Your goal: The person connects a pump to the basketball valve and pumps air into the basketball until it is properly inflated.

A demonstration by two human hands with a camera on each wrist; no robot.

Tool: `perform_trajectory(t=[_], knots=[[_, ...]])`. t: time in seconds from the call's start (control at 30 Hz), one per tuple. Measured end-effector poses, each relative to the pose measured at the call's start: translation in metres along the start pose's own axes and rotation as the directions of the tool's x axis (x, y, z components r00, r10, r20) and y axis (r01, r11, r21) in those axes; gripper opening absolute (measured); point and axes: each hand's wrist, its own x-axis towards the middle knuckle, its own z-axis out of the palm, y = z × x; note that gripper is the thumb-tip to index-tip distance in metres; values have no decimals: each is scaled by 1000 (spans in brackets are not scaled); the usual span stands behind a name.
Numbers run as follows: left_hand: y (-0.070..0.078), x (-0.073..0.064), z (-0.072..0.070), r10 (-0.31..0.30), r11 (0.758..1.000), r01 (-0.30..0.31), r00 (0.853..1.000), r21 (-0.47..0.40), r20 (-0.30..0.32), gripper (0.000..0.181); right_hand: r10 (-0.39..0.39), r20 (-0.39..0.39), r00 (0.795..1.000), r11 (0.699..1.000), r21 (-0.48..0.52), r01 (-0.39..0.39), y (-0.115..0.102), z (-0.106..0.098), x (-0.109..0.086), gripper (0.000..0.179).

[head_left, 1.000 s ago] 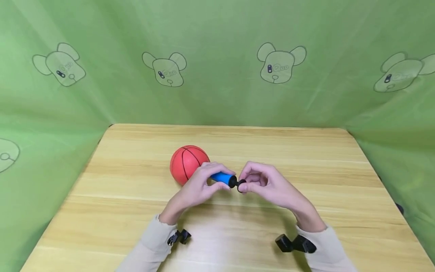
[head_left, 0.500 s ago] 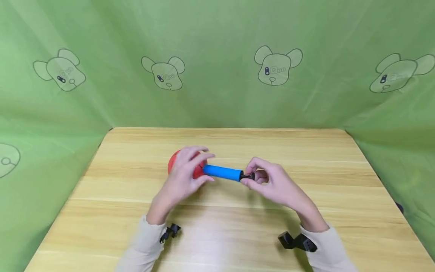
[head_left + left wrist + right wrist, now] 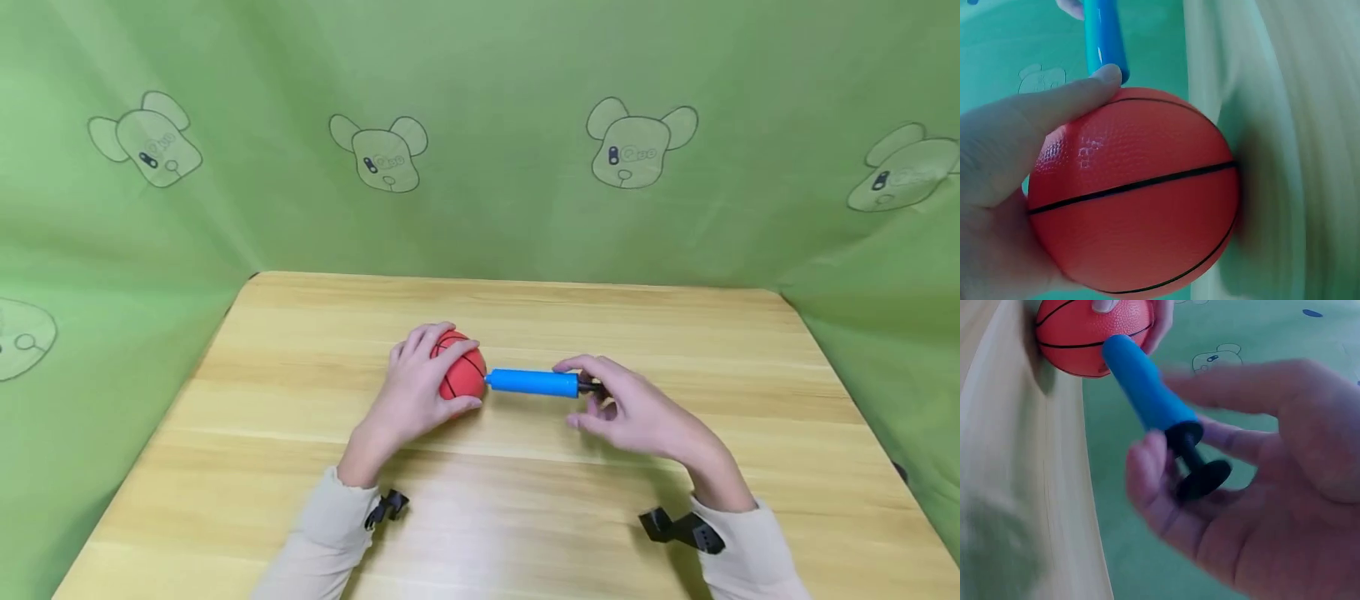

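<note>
A red mini basketball (image 3: 463,375) with black lines sits on the table, and my left hand (image 3: 412,383) grips it from the left, thumb in front and fingers over the top. To its right, a blue ball pump (image 3: 532,382) lies nearly level, its narrow tip against the ball's right side. My right hand (image 3: 630,408) holds the pump loosely near its black handle end. In the right wrist view the black rod and round handle (image 3: 1205,480) stick out of the barrel, and the curled fingers (image 3: 1147,465) lie round that end. The left wrist view shows my thumb (image 3: 1079,100) across the ball beside the pump.
The wooden table (image 3: 525,517) has green cloth walls (image 3: 495,225) with bear-head drawings at its back and sides. A black wrist mount (image 3: 386,508) sits at the left sleeve and another black mount (image 3: 682,531) at the right sleeve.
My left hand has let go of the pump and taken hold of the basketball, which now sits further right in view. The pump has swung level, its tip now at the ball.
</note>
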Motion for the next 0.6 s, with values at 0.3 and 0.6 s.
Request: perform_trajectory(t=[0.3,0.6], knots=[[6,0,-3,21,995,-24,999,94,26,83,15,-135,991,919,-388,-66,-2,33,25,35],[3,-4,0,45,994,-47,999,97,19,89,-142,-56,988,924,-367,112,-18,61,54,39]])
